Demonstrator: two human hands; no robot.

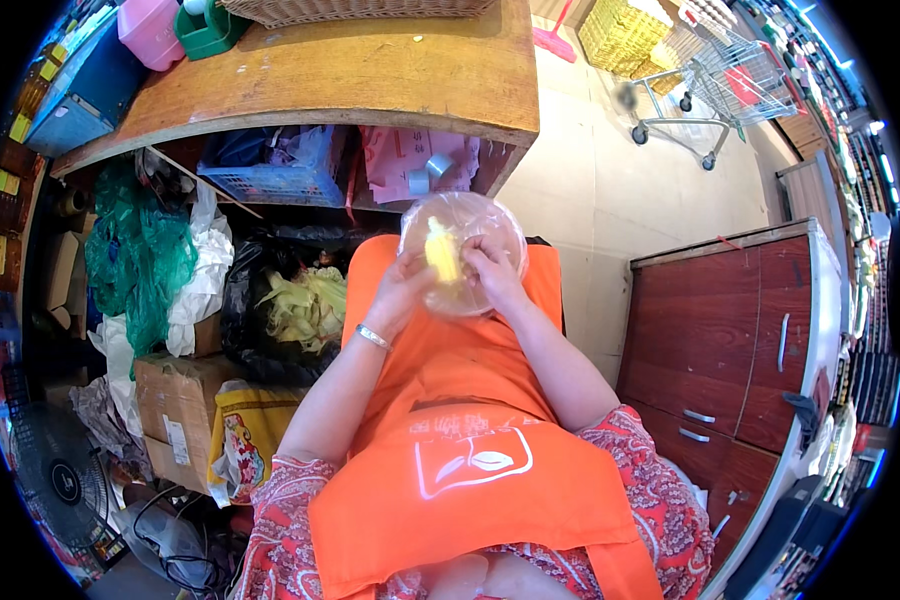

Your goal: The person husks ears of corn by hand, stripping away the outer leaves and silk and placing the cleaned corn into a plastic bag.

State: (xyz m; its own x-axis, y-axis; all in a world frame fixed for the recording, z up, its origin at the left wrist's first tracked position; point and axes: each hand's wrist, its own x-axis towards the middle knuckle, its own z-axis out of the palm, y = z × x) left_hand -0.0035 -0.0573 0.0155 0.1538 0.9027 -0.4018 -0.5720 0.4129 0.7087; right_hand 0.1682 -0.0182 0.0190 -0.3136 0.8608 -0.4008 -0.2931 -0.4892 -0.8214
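Observation:
A yellow corn cob (442,251) is held over a round bowl (506,217) lined with clear plastic film, which rests on my orange apron at my lap. My left hand (401,289), with a bracelet at the wrist, grips the cob from its left side; its fingertips are blurred. On the opposite side my right hand (495,274) has curled fingers against the cob's edge. Pale bits lie at the cob's upper tip. What is inside the lower bowl is partly hidden by my hands.
Left of my lap, a black bin bag (247,300) holds corn husks (307,304). A cardboard box (172,420) and a fan (64,480) stand nearer. Ahead is a wooden table (345,75) with a blue plastic basket (277,176) beneath; red-brown cabinets (709,330) stand right, a shopping cart (742,94) beyond.

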